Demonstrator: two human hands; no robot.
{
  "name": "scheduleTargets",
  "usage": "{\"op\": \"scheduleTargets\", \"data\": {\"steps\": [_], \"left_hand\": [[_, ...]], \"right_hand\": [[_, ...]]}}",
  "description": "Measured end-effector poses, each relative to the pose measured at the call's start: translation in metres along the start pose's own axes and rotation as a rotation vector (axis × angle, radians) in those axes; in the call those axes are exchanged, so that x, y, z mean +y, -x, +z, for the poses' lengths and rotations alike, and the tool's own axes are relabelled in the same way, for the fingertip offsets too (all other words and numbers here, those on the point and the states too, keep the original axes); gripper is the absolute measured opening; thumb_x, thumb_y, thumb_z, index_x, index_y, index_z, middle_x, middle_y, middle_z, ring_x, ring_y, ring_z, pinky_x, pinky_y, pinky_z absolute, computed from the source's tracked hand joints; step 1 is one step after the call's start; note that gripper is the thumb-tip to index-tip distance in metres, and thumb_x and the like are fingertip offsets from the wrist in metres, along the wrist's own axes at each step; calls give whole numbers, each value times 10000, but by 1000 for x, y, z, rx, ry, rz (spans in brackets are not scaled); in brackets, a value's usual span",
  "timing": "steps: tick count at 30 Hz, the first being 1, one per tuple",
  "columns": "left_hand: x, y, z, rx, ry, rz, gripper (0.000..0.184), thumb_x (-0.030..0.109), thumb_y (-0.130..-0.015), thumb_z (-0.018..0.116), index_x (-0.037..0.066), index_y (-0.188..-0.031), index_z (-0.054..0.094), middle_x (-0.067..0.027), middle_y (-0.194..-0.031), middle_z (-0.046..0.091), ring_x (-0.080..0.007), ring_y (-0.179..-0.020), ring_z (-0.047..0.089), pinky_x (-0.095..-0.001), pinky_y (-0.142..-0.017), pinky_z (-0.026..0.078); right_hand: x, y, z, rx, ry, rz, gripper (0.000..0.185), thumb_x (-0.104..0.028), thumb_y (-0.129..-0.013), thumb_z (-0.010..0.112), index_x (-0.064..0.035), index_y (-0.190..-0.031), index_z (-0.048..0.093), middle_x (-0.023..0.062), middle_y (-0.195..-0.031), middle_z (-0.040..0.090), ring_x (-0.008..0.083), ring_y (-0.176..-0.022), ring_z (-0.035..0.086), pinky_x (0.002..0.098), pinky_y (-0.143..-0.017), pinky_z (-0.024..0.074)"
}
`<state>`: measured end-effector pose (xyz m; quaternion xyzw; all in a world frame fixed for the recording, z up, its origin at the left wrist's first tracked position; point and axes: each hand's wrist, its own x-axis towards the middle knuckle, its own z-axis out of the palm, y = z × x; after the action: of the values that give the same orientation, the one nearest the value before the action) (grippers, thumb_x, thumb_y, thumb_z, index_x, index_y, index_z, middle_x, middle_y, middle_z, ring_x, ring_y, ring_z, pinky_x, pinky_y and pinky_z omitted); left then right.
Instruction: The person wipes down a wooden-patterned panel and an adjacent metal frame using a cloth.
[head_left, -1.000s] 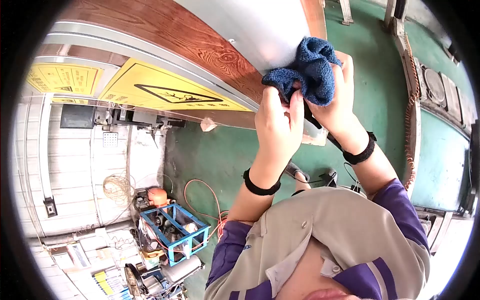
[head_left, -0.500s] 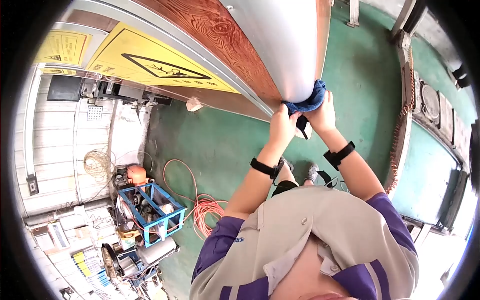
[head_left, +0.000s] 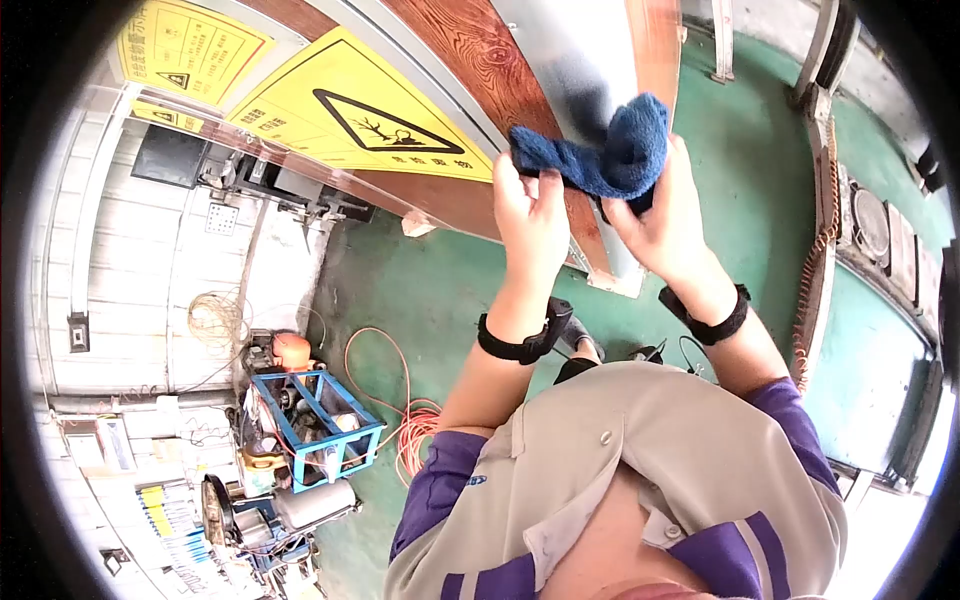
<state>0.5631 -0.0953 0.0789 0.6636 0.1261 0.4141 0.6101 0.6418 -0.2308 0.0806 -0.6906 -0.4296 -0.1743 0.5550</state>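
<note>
A dark blue cloth [head_left: 600, 165] stretches between my two hands in front of a shiny grey metal surface [head_left: 560, 40]. My left hand [head_left: 528, 215] pinches its left end between thumb and fingers. Bunched cloth fills my right hand [head_left: 662, 215], with the thumb below and the fingers at the far side. Behind the cloth the metal shows a dark reflection or shadow; I cannot tell whether the cloth touches it. Wood-grain panel [head_left: 470, 50] borders the metal on the left. Each of my wrists wears a black band.
Yellow warning signs [head_left: 370, 110] are fixed on the panel at left. On the green floor [head_left: 745, 170] lie a coiled orange hose [head_left: 415, 440] and a blue metal frame [head_left: 315, 425] holding machinery. A metal bench [head_left: 865, 320] with a coiled cord stands at right.
Both hands have moved up and spread apart. The cloth, bunched around the lower part of the metal before, is now stretched out between them. My view has shifted slightly.
</note>
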Motion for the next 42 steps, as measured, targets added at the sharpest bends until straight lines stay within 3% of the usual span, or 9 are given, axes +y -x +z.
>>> {"op": "scheduleTargets", "data": {"steps": [3, 7, 12, 17, 20, 21, 27, 32, 42], "left_hand": [[51, -22, 12, -87, 138, 282, 292, 12, -952, 553, -3, -1218, 434, -7, -963, 455, -65, -782, 441, -224, -731, 439], [67, -51, 26, -20, -350, 695, 469, 34, -941, 547, -47, -1365, 363, -231, -1385, 240, -324, -1181, 456, -405, -942, 462], [-19, -55, 19, 109, -615, 828, 485, 14, -878, 534, -79, -1311, 337, -304, -1303, 317, -470, -1137, 429, -556, -992, 368], [-117, 3, 7, 82, -602, 447, 569, 77, -872, 649, -32, -1280, 267, -254, -1235, 365, -403, -1082, 478, -513, -936, 418], [-176, 39, -4, -34, -395, 47, 429, 211, -1039, 486, 33, -1301, 195, -136, -1261, 440, -194, -1140, 479, -361, -1003, 443], [-180, 47, 4, 69, 62, -215, 462, 110, -946, 607, 3, -1246, 271, -199, -1202, 454, -282, -1088, 535, -431, -922, 478], [-187, 70, -8, -174, 226, -819, 272, 50, -939, 579, -9, -1184, 477, -163, -1181, 531, -252, -1116, 559, -368, -943, 471], [-122, 54, 12, -115, -406, -10, 272, 52, -915, 562, -64, -1135, 451, -259, -1067, 535, -436, -1007, 560, -479, -908, 434], [38, -50, 68, -14, -589, 938, 296, 2, -901, 595, -56, -1190, 573, -223, -1182, 481, -322, -993, 564, -370, -796, 514]], "right_hand": [[-27, -57, -9, 183, 209, -317, 531, -74, -732, 732, -99, -1248, 607, 186, -1177, 541, 369, -978, 547, 432, -845, 474], [-30, -96, 1, 260, 281, -406, 445, -97, -715, 741, -148, -1153, 683, 166, -1152, 554, 343, -989, 553, 403, -818, 461], [4, -70, 27, 179, 336, -430, 222, -186, -733, 720, -151, -952, 730, 116, -1051, 596, 306, -936, 583, 410, -783, 462], [52, 1, 55, -75, 424, -401, 176, -235, -747, 666, -188, -906, 724, 30, -1076, 587, 226, -913, 554, 370, -721, 422], [78, 40, 71, -203, 510, -423, 197, -234, -758, 631, -196, -933, 712, -2, -1094, 570, 181, -935, 543, 333, -727, 416], [87, 52, 75, -247, 541, -429, 204, -231, -760, 624, -197, -941, 709, -14, -1101, 565, 168, -942, 542, 324, -733, 416], [130, 103, 69, -558, 436, -296, 244, -181, -750, 632, -139, -980, 703, 27, -1107, 553, 215, -1025, 539, 345, -821, 451], [95, 61, 39, -205, 212, -188, 329, -45, -709, 701, -52, -1036, 668, 160, -1099, 560, 355, -977, 563, 422, -844, 490], [27, -94, -2, 368, 56, -204, 565, -99, -831, 693, -93, -1369, 522, 212, -1318, 483, 394, -1205, 455, 446, -1032, 401]]}}
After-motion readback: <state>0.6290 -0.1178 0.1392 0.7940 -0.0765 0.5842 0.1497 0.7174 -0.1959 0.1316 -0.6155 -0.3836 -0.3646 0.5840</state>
